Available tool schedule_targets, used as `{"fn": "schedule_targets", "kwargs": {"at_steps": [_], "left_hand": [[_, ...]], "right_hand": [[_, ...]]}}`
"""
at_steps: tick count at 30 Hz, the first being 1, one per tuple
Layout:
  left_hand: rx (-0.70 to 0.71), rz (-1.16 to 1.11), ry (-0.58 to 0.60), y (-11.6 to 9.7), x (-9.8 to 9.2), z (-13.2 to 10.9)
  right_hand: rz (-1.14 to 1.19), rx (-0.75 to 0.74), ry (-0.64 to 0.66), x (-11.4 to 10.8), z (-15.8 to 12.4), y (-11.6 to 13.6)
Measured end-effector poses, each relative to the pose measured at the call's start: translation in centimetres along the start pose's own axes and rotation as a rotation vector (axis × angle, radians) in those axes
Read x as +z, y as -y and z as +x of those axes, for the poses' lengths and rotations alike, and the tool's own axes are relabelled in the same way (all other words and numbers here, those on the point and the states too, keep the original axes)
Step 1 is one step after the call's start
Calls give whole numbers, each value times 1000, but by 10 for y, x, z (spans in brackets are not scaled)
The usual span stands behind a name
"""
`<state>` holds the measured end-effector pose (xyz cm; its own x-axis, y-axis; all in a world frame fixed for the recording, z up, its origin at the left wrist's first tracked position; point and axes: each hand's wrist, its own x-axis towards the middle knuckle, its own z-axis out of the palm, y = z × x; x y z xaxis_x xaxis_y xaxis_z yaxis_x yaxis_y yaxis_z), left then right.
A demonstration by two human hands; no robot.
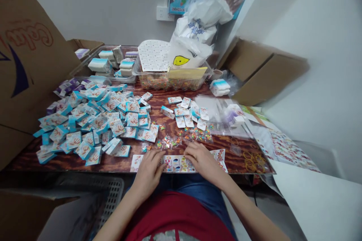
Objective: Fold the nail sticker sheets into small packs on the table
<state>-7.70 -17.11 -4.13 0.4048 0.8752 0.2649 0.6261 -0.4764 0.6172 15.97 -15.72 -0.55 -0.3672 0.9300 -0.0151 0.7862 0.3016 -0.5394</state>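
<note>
Left hand: the left hand (151, 165) lies palm down on the near edge of the worktop (158, 101), thumb and fingers a little apart, touching the strip beneath
Right hand: the right hand (200, 160) rests well along the same strip, fingers bent down onto it; cannot tell whether it pinches the paper
Gap: the two hands are apart, with the middle of the strip showing between them
Printed sticker strip (177, 163): under both hands along the near edge, its ends showing to the left of the left hand and to the right of the right hand
Candy sachets (169, 142): clear, with small multicoloured pieces, just beyond the hands
Loose blue-and-white boxes (183, 113): a small cluster farther beyond, on the right hand's side of the gap
Box heap (98, 111): hand-printed blue-and-white cartons piled beyond and to the left of the left hand
Rubber bands (254, 162): yellow, to the right of the right hand
Clear plastic sleeves (207, 107): flat, beyond the right hand
Clear tub (136, 68): far beyond both hands, with multicoloured pieces inside
Cola carton (25, 67): tall brown cardboard, well left of the left hand
</note>
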Motion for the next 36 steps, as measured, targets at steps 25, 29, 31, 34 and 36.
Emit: {"fn": "schedule_targets", "kwargs": {"at_steps": [25, 29, 31, 34, 36], "left_hand": [[-216, -816, 6, -71, -50, 17], [-520, -1103, 217, -61, -24, 22], [-590, -1145, 380, -58, -8, 21], [-640, -1171, 406, -57, 5, 19], [-624, -1115, 320, -55, 7, 20]], "right_hand": [[374, 25, -81, -28, -33, 35], [455, 41, 35, -18, -30, 45], [381, 107, 7, -9, -25, 48], [330, 240, -97, 4, -15, 44], [475, 265, -131, 8, -11, 36]]}}
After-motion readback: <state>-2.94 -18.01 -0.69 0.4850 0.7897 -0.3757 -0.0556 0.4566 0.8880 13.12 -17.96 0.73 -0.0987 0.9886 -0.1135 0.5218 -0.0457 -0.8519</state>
